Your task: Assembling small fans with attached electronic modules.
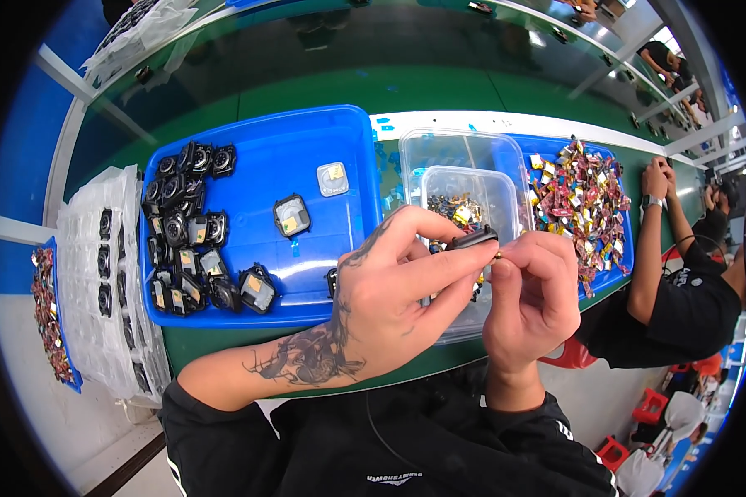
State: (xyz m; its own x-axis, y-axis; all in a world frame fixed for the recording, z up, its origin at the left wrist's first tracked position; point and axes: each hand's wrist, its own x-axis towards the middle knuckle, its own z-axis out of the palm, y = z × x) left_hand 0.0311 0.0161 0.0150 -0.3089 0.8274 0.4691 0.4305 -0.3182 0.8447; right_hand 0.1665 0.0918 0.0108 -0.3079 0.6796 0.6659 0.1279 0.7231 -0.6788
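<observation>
My left hand [402,286] grips a black watch case [475,238] on its edge between thumb and fingers, above a clear plastic box [510,184]. Right up against that case, the fingertips of my right hand [532,294] are pinched together on something too small to make out. Inside the clear box are small dark and gold parts [457,209], partly hidden by my left hand. Left of my hands stands a blue tray [249,124] holding piled black watch cases [174,228]. One case with a pale label [291,215] lies apart from the pile, near a square pale piece [333,179].
To the right, another blue tray [626,248] is heaped with small pink, yellow and white parts [580,211]. A white moulded tray stack [87,248] stands far left. Beyond lies a green belt [307,83] behind a white rail. A co-worker's arm [648,248] rests at the right.
</observation>
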